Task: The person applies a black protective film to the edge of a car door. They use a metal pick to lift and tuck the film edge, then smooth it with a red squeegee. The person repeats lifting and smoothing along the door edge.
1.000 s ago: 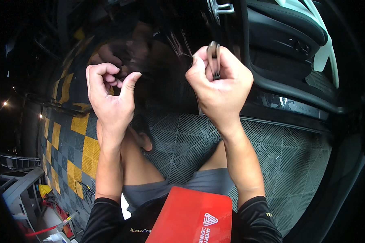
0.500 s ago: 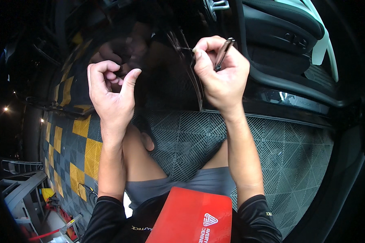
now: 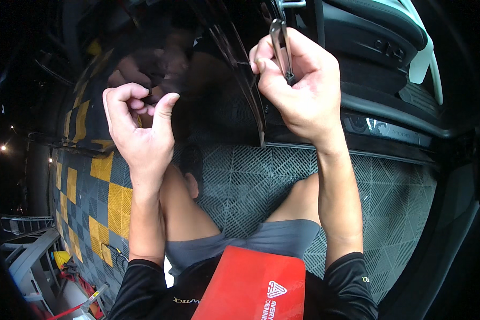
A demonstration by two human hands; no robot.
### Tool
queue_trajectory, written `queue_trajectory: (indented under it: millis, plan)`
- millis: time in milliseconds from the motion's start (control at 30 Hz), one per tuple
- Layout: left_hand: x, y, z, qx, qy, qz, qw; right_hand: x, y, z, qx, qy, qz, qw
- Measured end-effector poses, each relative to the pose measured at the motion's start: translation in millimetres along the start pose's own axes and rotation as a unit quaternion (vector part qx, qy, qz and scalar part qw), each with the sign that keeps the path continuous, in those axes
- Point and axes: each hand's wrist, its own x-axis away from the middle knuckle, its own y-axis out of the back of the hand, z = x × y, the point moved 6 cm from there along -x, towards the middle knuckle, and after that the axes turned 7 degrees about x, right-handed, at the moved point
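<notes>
While the glossy black car panel (image 3: 208, 80) fills the upper middle of the view, its vertical edge runs down to a lower corner just above the grey ribbed floor tiles (image 3: 389, 197), with yellow tiles (image 3: 112, 202) along the left side of the floor. Open door sill and dark seat (image 3: 373, 37) sit at upper right. Person kneels close, bare knees over the tiles, a red card-like package (image 3: 250, 288) at the chest near the lower edge (what it holds cannot be told). Right hand (image 3: 298, 90) is up at the panel's edge, fingers closed firmly round a slim dark metal tool (image 3: 281, 48); the tool's long axis stands nearly upright, tip pointing up and slightly left, handle buried in the fist. Forefinger and thumb of that hand also pinch toward the panel edge, touching or just beside it; which, I cannot tell. Left hand (image 3: 138, 128) is lower and well to the left, against the panel face, thumb and curled fingers drawn nearly together on something very small and dark, too small to identify. Right hand is the nearer to the panel edge; the edge lies just left of its grip.
</notes>
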Motion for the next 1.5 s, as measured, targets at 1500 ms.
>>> queue_trajectory:
  millis: [1500]
  plan:
    - [4.7,0.2,4.6,0.034,0.013,0.009,0.999,54.4,-6.0,-44.0,-0.227,-0.099,-0.227,0.942]
